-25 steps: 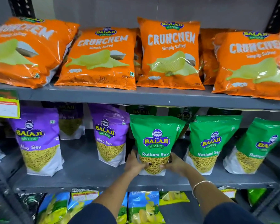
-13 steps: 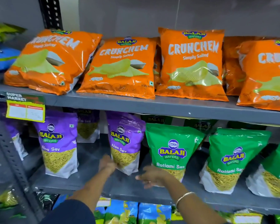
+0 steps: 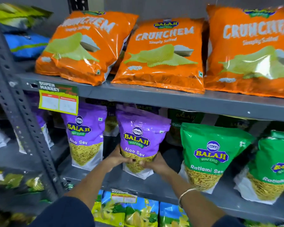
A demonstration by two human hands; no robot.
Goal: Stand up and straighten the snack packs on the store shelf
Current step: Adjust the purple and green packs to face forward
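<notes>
A purple plastic Aloo Sev pouch [image 3: 140, 141] stands on the grey metal middle shelf [image 3: 154, 184], its lower end clasped between the left hand [image 3: 117, 158] and right hand [image 3: 156, 163], beside a green Ratlami Sev pouch [image 3: 210, 154].

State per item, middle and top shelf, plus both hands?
left hand: gripping held Aloo Sev pack, left side
right hand: gripping same pack, right side
held Aloo Sev pack: upright, tilted slightly
left Aloo Sev pack: upright
Ratlami Sev pack: upright, leaning
Crunchem bags: reclined
</notes>
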